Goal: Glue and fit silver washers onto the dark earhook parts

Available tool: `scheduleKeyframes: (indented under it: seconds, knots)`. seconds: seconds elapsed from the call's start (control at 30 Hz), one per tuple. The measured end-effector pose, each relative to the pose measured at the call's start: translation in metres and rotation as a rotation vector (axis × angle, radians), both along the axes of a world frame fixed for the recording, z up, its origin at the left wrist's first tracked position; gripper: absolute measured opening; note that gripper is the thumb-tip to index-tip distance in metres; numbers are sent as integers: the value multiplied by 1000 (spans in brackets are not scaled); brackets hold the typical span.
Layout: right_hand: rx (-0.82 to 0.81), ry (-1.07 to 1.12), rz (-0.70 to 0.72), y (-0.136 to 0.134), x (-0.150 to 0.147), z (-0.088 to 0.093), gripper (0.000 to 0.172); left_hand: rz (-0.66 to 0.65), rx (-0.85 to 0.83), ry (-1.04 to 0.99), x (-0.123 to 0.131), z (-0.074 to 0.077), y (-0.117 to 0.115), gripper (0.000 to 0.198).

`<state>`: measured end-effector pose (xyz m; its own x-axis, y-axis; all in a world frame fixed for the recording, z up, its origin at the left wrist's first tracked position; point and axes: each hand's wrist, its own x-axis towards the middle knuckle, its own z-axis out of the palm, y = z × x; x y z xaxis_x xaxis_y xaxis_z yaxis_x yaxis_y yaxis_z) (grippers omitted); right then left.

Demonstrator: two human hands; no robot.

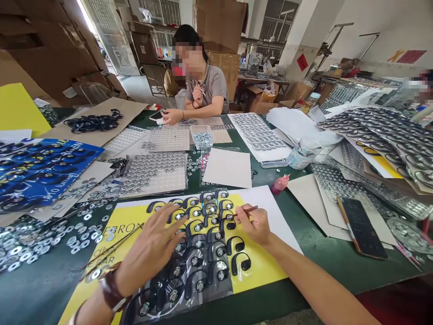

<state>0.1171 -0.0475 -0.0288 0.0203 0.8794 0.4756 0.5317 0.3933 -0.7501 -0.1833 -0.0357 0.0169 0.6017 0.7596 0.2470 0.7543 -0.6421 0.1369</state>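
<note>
Most of the black hooks in the lower middle of the frame already carry a silver disc in the round end, as far as I can read it from my remote seat. They lie in close rows on a yellow and white sheet. Two at the right edge of the cluster look bare to me, and a few in the top row are hard to judge. So I would put the work well along on this sheet, with only a few pieces at its edges left.

My left hand lies flat over the left side of the rows. Its fingers are spread apart and grip nothing, and the fingertips rest on or just above the hooks. My right hand sits at the upper right of the cluster with its fingers pinched together on a thin stick. The stick slants down to the left, with its tip at a hook in the upper rows. I cannot tell whether the tip touches it.

Loose washers are strewn at the lower left, well apart from both hands. A pink bottle stands just above the sheet. A phone lies on the green table at the right. A co-worker sits at the top centre.
</note>
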Motion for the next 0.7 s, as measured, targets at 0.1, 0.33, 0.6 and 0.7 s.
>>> scheduleKeyframes:
  seconds: [0.1, 0.33, 0.6, 0.7]
  knots:
    - [70, -35, -1, 1, -1, -2, 43, -162, -32, 11, 43, 0, 6, 32]
    - [188, -111, 24, 5, -1, -5, 34, -269, -57, 54, 93, -12, 21, 34]
    - [140, -185, 63, 6, -3, -2, 29, -272, -61, 87, 93, -17, 23, 34]
    - [68, -188, 63, 7, -4, 2, 34, -293, -50, 62, 93, -15, 23, 33]
